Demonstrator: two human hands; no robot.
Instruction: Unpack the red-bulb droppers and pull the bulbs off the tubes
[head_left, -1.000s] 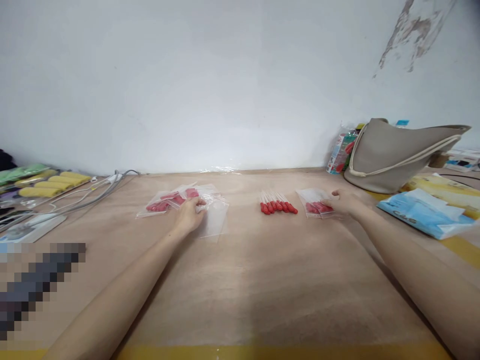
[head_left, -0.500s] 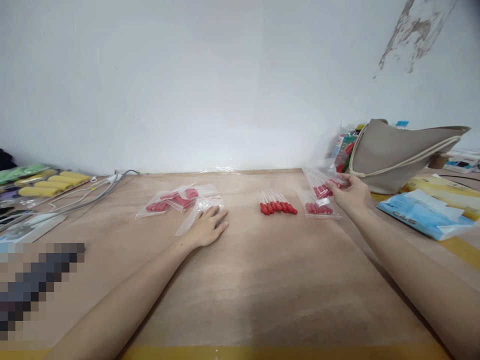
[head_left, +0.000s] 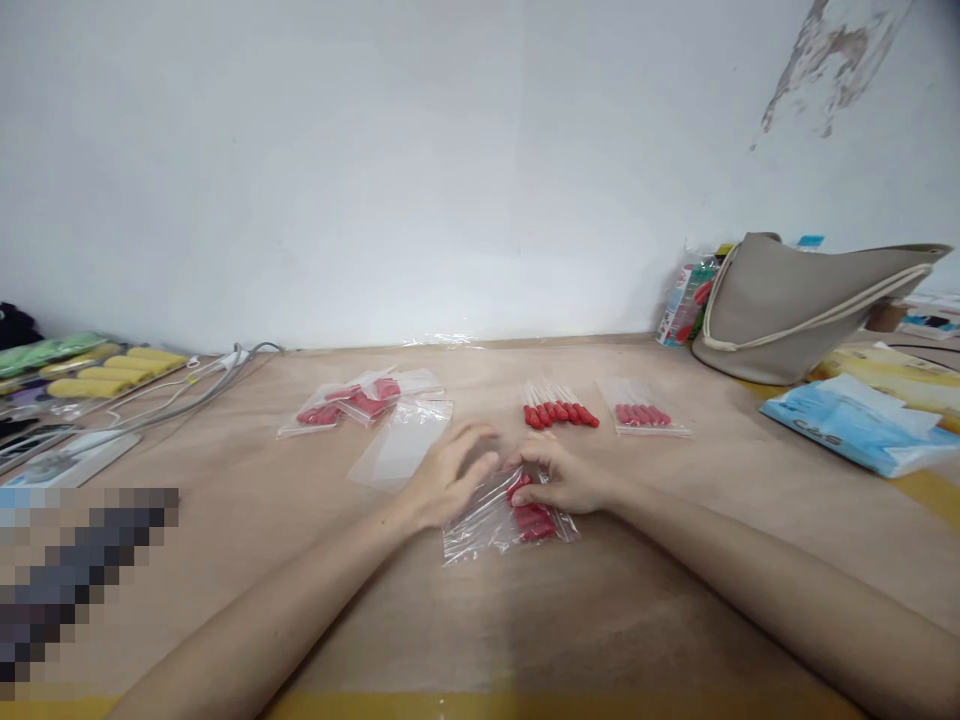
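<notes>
Item 1, nearest. The tabletop [head_left: 525, 620] has a brown sheet over it and a yellow strip along its near edge. Both my forearms reach across it toward the middle.

Item 2, thing in hand. A clear zip bag [head_left: 487, 525] lies flat on the tabletop directly in front of me. It holds sticks with red ends, bunched toward its right side. My right grip [head_left: 564, 482] is clenched on the far right edge of this bag, with thumb and fingers pinching the plastic over the red ends. My left grip [head_left: 448, 480] is released. Its fingers are loosely spread and rest on the bag's far left corner without closing on it.

Item 3, middle ground. An empty clear bag [head_left: 401, 452] lies flat just beyond my left grip, apart from the held one. Beyond it to the left sits a heap of filled bags [head_left: 358, 400]. At centre is a loose row of red-tipped sticks [head_left: 559, 410]. Just to its right, not touching it, lies a single filled bag [head_left: 646, 414].

Item 4, far edge. On the right, a beige bucket bag [head_left: 795, 310] with a rope handle stands against the white wall [head_left: 375, 180]. A colourful packet [head_left: 684, 300] stands just beside it, and a blue packet [head_left: 847, 428] lies in front. On the left are yellow rolls [head_left: 112, 365] and grey cables [head_left: 187, 392].
</notes>
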